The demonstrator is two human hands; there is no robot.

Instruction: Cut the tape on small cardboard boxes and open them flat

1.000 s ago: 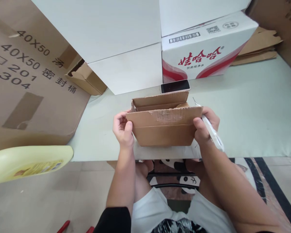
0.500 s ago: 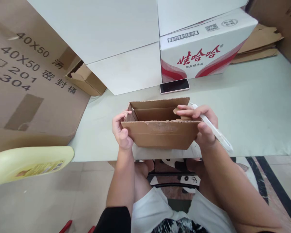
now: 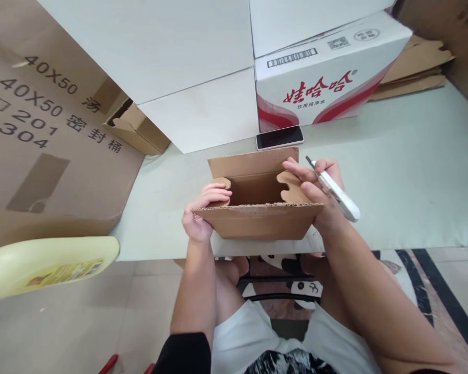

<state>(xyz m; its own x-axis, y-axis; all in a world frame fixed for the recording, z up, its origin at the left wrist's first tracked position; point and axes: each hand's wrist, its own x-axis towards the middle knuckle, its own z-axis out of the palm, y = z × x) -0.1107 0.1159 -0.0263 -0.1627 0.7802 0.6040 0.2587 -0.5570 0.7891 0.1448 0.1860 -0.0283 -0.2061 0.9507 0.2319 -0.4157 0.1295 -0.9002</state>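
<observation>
A small brown cardboard box (image 3: 263, 222) sits near the table's front edge, its top flaps unfolded and its inside dark. My left hand (image 3: 203, 210) grips the left end, fingers over the short left flap and thumb at the front flap's corner. Between the fingers of my right hand (image 3: 320, 189) lies a white utility knife (image 3: 340, 196), its blade pointing up and left. The right fingertips reach the box's right side, beside the notched right flap (image 3: 294, 188). The back flap stands up behind the opening.
A phone (image 3: 280, 138) lies on the pale tablecloth (image 3: 405, 182) behind the box. Beyond it stand white cartons (image 3: 203, 111) and a red-and-white water carton (image 3: 327, 83). A large brown carton (image 3: 27, 171) and a yellow bottle (image 3: 54, 265) are at the left, flattened cardboard (image 3: 413, 67) at the back right.
Both end flaps now lean outward or show more, and the box opening is wider. My left fingers moved inward over the left flap. The knife turned in my right hand, showing its blade.
</observation>
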